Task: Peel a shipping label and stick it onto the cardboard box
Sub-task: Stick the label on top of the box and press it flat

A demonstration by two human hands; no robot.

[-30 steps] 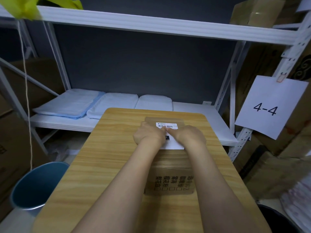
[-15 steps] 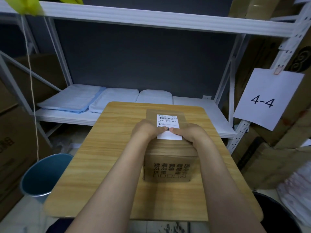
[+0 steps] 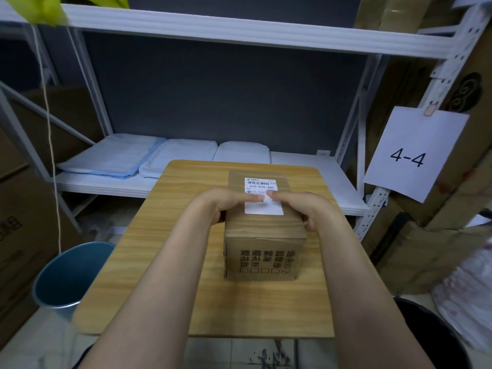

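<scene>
Since the shipping label (image 3: 263,210) lies atop the cardboard box (image 3: 263,251) on the counter (image 3: 170,262), the left hand (image 3: 213,206) and right hand (image 3: 300,206) press straight fingers (image 3: 253,198) onto it, judged to be seating the adhesive. Both hands appear to steady the box sides as well.

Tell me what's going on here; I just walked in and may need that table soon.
A person is labelling a cardboard box that stands on the small wooden table. The white shipping label already lies flat on the box's top. The left hand and right hand reach over the box's two sides, and their fingertips press on the middle of the label. It looks like the final smoothing down, so the job seems nearly done.
</scene>
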